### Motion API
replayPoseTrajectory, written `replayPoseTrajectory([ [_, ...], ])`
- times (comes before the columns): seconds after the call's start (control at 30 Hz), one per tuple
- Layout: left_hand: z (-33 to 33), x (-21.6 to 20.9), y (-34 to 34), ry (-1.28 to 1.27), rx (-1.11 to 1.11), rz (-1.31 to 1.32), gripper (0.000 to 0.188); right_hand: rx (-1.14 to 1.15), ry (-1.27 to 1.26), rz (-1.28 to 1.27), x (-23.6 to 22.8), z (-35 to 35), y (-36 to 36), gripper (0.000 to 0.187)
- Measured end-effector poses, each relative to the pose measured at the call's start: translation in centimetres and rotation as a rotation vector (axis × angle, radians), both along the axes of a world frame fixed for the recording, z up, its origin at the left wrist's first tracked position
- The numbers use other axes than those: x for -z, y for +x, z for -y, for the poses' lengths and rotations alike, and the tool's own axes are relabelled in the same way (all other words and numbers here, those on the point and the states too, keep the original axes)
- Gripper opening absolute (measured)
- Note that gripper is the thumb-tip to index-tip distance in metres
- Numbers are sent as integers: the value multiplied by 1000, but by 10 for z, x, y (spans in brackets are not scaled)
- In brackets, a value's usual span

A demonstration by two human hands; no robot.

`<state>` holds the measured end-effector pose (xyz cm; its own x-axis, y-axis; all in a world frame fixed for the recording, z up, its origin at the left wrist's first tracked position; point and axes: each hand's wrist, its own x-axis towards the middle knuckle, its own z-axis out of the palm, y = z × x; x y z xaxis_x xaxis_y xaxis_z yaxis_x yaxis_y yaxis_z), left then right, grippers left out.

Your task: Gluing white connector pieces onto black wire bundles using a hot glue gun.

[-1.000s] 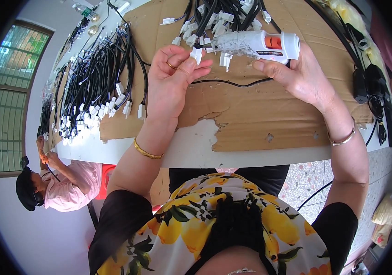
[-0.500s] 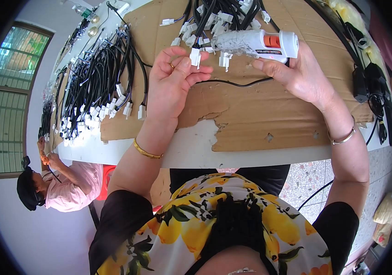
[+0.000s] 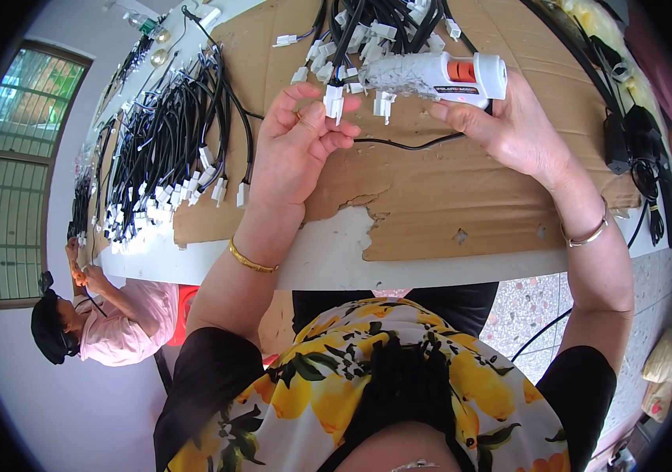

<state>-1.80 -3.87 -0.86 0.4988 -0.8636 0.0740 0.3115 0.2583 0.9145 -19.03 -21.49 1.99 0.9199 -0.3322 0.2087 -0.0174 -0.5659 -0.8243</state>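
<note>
Between the thumb and fingers of my left hand [image 3: 298, 138] is a white plastic connector [image 3: 333, 103] on the end of a black cable. My right hand [image 3: 509, 130] grips a white hot glue gun [image 3: 438, 79] with orange parts and a ragged, clear-wrapped front. Its nozzle points left, at the top end of the held connector where the wires enter; whether it touches cannot be made out. Just right of that, another white connector [image 3: 384, 105] hangs below the gun. Behind both hands lies a bundle of black cables [image 3: 399, 23] with white connectors.
Torn brown cardboard [image 3: 462, 212] covers much of the white table [image 3: 312, 263]. A large pile of black cables [image 3: 171, 134] lies at left. Black power adapters [image 3: 636, 138] sit at the right edge. Another person in pink [image 3: 135, 322] works at the far left.
The glue gun and my right hand have shifted very slightly left. My left hand keeps its hold on the connector, almost in the same place.
</note>
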Motion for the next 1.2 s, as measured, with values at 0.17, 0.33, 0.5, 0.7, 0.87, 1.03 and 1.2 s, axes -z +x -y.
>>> replayPoseTrajectory([
  [0.17,-1,0,1,0,28,-8,13,32,-56,-106,-2,-1,2,24],
  [0.33,0,-3,-5,13,-49,3,17,64,35,-40,0,2,0,25],
  [0.5,1,-3,-2,17,-327,190,27,97,158,136,-2,0,0,29],
  [0.7,2,-9,0,-27,-599,463,31,117,157,338,2,3,0,27],
  [0.87,-4,-12,8,-41,-769,666,32,24,143,388,6,-3,1,25],
  [1.03,-9,-21,12,-54,-927,823,31,29,-298,358,10,1,2,25],
  [1.2,-6,-67,37,-113,-930,855,26,8,-323,343,12,3,2,28],
])
